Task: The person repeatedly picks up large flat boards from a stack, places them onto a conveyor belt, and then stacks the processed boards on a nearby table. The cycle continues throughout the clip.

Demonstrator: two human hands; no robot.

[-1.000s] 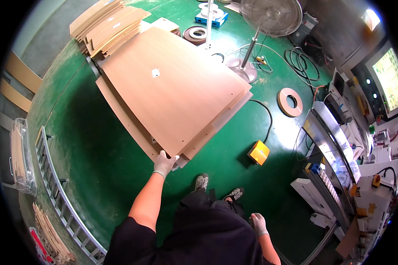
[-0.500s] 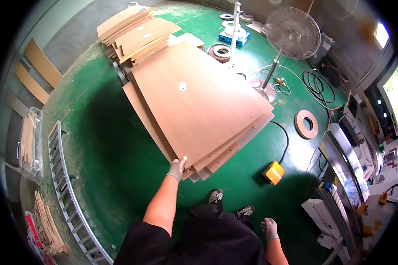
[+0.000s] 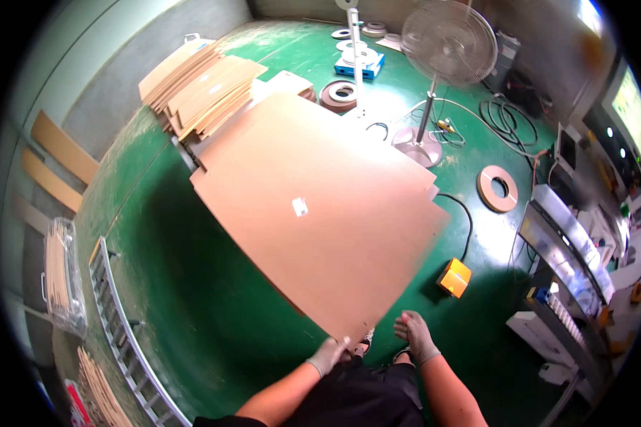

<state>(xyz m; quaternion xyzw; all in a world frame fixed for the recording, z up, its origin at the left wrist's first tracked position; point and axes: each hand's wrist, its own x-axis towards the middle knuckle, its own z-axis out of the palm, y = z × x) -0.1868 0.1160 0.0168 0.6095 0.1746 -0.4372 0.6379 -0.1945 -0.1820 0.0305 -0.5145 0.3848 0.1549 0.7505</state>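
A large brown board point(image 3: 313, 206) with a small white label is raised off a stack of similar boards on the green floor. My gloved left hand point(image 3: 327, 354) grips its near corner. My gloved right hand point(image 3: 414, 334) hovers just right of that corner, fingers spread, holding nothing. My dark trousers and shoes show below the corner.
More brown boards point(image 3: 199, 82) are piled at the back left. A standing fan point(image 3: 445, 43) stands behind the board, with a yellow foot pedal point(image 3: 454, 277), cable and tape rolls point(image 3: 497, 188) to the right. A machine point(image 3: 570, 249) lines the right; a metal rack point(image 3: 124, 334) lies left.
The top board has been lifted and pulled toward me by its near corner. My right hand has come up from my side to beside that corner.
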